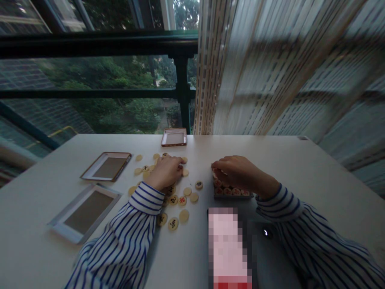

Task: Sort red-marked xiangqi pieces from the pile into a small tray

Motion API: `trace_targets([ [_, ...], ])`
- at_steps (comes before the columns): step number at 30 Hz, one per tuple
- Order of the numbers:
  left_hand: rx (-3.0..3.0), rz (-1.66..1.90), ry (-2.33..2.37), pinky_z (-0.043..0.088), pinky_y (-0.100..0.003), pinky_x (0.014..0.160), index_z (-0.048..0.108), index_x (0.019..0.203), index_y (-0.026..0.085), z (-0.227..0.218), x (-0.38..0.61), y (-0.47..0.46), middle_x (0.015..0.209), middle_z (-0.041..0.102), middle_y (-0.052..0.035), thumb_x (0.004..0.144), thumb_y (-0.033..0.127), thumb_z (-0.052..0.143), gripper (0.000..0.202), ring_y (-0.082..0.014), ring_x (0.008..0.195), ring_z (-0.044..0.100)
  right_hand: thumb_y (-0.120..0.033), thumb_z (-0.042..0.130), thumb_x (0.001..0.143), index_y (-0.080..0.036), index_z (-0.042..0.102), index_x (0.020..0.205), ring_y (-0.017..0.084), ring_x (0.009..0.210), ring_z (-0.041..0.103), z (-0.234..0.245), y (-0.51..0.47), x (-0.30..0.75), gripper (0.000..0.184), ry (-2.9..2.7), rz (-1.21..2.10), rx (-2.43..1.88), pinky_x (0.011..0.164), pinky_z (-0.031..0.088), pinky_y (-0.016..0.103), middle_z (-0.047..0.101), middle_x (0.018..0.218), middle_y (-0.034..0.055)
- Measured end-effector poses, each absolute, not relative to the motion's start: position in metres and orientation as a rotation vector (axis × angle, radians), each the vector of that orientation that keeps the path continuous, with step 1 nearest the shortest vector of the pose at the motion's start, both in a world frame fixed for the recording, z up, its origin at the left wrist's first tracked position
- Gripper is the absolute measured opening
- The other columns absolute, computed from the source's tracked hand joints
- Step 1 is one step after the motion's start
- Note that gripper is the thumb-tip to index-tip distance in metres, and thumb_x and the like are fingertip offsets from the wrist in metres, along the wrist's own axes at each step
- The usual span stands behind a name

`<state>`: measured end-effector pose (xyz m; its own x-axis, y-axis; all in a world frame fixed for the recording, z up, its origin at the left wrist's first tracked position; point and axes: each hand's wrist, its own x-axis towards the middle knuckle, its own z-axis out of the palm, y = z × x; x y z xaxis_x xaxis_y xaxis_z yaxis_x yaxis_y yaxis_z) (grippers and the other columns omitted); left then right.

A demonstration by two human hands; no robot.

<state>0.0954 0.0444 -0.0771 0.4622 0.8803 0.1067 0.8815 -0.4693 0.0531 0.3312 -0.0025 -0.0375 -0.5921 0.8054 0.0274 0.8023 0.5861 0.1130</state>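
Observation:
Round xiangqi pieces lie scattered on the white table, some with red or black characters up and others plain side up. Over the far part of this spread is my left hand, palm down with fingers bent; what its fingertips touch is hard to make out. My right hand reaches over a small box holding rows of pieces with red characters. Its fingers are pressed together at the box's far left corner and hide part of the rows. Whether a piece sits in those fingers cannot be seen.
Two shallow box lids or trays, one brown-rimmed and one pale, lie at the left. Another small tray stands by the far edge. A phone with a blurred screen and a dark object are near me. Beyond is a green railing.

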Motion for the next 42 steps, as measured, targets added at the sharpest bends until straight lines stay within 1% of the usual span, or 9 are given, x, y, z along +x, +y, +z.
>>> trace_targets([
  [6, -2.644, -0.160, -1.628, 0.039, -0.040, 0.078, 0.062, 0.105, 0.020, -0.078, 0.099, 0.041, 0.096, 0.069, -0.0119, 0.080, 0.024, 0.043, 0.032, -0.0284, 0.093, 0.060, -0.024, 0.041, 0.087, -0.018, 0.062, 0.092, 0.017, 0.077, 0.060, -0.038, -0.003, 0.330, 0.022, 2.770, 0.171, 1.399, 0.060, 0.033, 0.027, 0.068, 0.086, 0.0066],
  [11, -2.638, -0.146, -1.638, 0.039, -0.039, 0.077, 0.062, 0.104, 0.019, -0.078, 0.101, 0.040, 0.095, 0.069, -0.0123, 0.081, 0.023, 0.042, 0.031, -0.0273, 0.091, 0.060, -0.026, 0.039, 0.088, -0.018, 0.062, 0.092, 0.017, 0.074, 0.061, -0.039, -0.003, 0.331, 0.024, 2.789, 0.189, 1.388, 0.059, 0.032, 0.027, 0.068, 0.085, 0.0062],
  [14, -2.624, -0.169, -1.622, 0.038, -0.038, 0.078, 0.061, 0.105, 0.020, -0.077, 0.102, 0.040, 0.096, 0.069, -0.0108, 0.081, 0.023, 0.043, 0.030, -0.0265, 0.092, 0.060, -0.025, 0.039, 0.088, -0.018, 0.062, 0.093, 0.017, 0.075, 0.061, -0.039, -0.003, 0.331, 0.024, 2.769, 0.179, 1.397, 0.059, 0.033, 0.027, 0.068, 0.086, 0.0064],
  [19, -2.593, -0.296, -1.577, 0.038, -0.038, 0.078, 0.060, 0.101, 0.020, -0.073, 0.103, 0.040, 0.094, 0.068, -0.0082, 0.079, 0.025, 0.047, 0.026, -0.0263, 0.089, 0.059, -0.026, 0.039, 0.088, -0.018, 0.062, 0.095, 0.018, 0.077, 0.061, -0.038, -0.004, 0.330, 0.025, 2.752, 0.154, 1.411, 0.062, 0.034, 0.026, 0.068, 0.086, 0.0075],
  [23, -2.608, -0.423, -1.560, 0.039, -0.038, 0.079, 0.057, 0.107, 0.018, -0.069, 0.104, 0.039, 0.090, 0.068, -0.0074, 0.079, 0.024, 0.047, 0.031, -0.0254, 0.088, 0.060, -0.026, 0.038, 0.088, -0.019, 0.062, 0.095, 0.018, 0.077, 0.061, -0.038, -0.003, 0.331, 0.026, 2.762, 0.164, 1.407, 0.061, 0.034, 0.027, 0.068, 0.087, 0.0074],
  [27, -2.661, -0.595, -1.542, 0.039, -0.037, 0.085, 0.055, 0.110, 0.017, -0.066, 0.106, 0.039, 0.091, 0.068, -0.0058, 0.078, 0.023, 0.048, 0.033, -0.0228, 0.090, 0.060, -0.024, 0.040, 0.086, -0.019, 0.062, 0.095, 0.019, 0.077, 0.061, -0.037, -0.002, 0.331, 0.024, 2.750, 0.165, 1.410, 0.061, 0.034, 0.027, 0.068, 0.088, 0.0070],
  [33, -2.663, -0.809, -1.481, 0.040, -0.036, 0.087, 0.056, 0.106, 0.017, -0.062, 0.110, 0.038, 0.096, 0.067, -0.0057, 0.076, 0.023, 0.053, 0.031, -0.0212, 0.092, 0.059, -0.025, 0.040, 0.087, -0.020, 0.062, 0.100, 0.019, 0.078, 0.061, -0.034, -0.001, 0.333, 0.026, 2.714, 0.157, 1.464, 0.061, 0.035, 0.027, 0.068, 0.089, 0.0067],
  [42, -2.664, -0.940, -1.418, 0.042, -0.034, 0.084, 0.056, 0.104, 0.016, -0.054, 0.115, 0.031, 0.093, 0.066, -0.0056, 0.075, 0.024, 0.057, 0.030, -0.0206, 0.090, 0.059, -0.028, 0.039, 0.088, -0.022, 0.060, 0.106, 0.019, 0.082, 0.061, -0.033, 0.000, 0.338, 0.029, 2.735, 0.176, 1.487, 0.063, 0.036, 0.027, 0.068, 0.091, 0.0056],
])
